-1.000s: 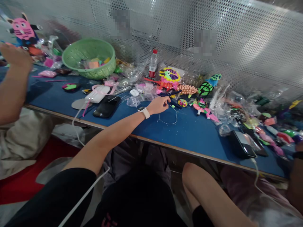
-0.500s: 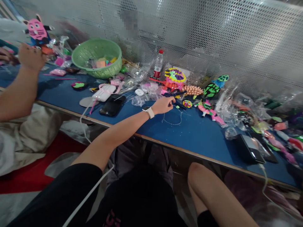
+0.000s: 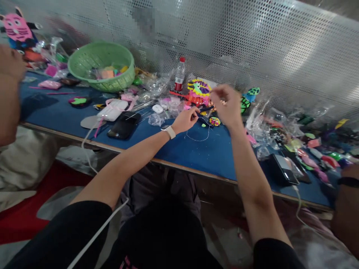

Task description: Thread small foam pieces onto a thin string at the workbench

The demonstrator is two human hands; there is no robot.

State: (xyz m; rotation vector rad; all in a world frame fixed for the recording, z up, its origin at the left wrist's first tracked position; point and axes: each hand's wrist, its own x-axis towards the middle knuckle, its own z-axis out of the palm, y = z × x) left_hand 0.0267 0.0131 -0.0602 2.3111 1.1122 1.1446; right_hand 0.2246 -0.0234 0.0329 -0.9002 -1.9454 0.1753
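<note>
My left hand (image 3: 185, 120), with a pale watch on the wrist, reaches over the blue table. Its closed fingertips grip one end of a dark navy piece (image 3: 206, 110) with narrow arms, whose exact kind I cannot make out. My right hand (image 3: 226, 106) hangs just right of that piece, fingers bent and smeared by motion. Behind it, an orange spiky figure is mostly covered. A thin pale thread (image 3: 199, 140) loops on the table below the hands, beside a small green bit (image 3: 203, 125) and a round colourful piece (image 3: 214, 121).
A green basket (image 3: 101, 84) stands back left, a bottle (image 3: 180, 74) behind my left hand. A black phone (image 3: 125, 125) and white power bank (image 3: 115, 110) lie left. Plastic bags (image 3: 269, 127) and a black device (image 3: 283, 170) are right. Another person's hand (image 3: 11, 65) shows far left.
My right hand has come into view from below and reached up beside the dark piece. The view has shifted, moving the table's things left. A co-worker's arm now shows at the right edge.
</note>
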